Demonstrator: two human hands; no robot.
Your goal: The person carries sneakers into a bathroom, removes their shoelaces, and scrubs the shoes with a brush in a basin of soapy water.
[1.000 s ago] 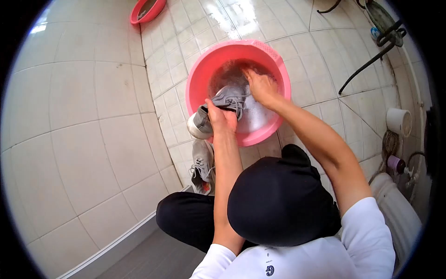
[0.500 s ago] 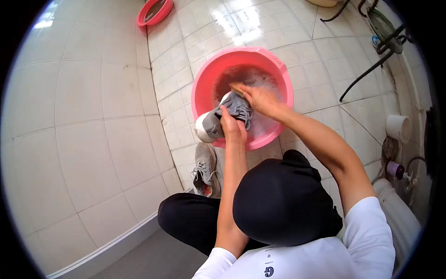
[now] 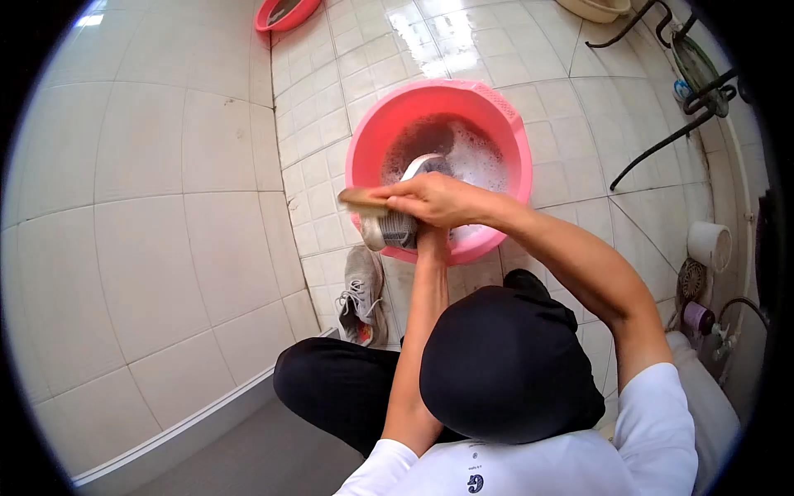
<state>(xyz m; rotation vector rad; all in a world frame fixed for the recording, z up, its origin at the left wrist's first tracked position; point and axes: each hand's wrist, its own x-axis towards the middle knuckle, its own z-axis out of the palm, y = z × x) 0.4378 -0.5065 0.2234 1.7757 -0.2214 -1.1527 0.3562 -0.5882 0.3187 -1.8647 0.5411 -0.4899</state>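
In my right hand (image 3: 434,198) is a scrubbing brush (image 3: 364,198) with a light brown back. Its bristle side faces down by one end of a grey sneaker (image 3: 403,230) with a white sole. My left hand (image 3: 432,235) supports this sneaker over the near left rim of a pink basin (image 3: 356,157); its fingers are mostly hidden beneath my right hand. Foamy, dark soapy water (image 3: 488,161) lies in the basin. A second grey sneaker (image 3: 362,285), laces loose, rests on the tiles left of my left forearm.
A smaller pink basin (image 3: 308,18) stands at the far left by the tiled wall (image 3: 141,248). At the upper right are a cream basin (image 3: 600,10) and a black metal stand (image 3: 662,149). A white tub (image 3: 709,246) and a purple-labelled bottle (image 3: 699,317) are along the right wall.
My right hand has swung left with the brush, from the sneaker's far side over the basin to its near left end. It now crosses over my left hand.
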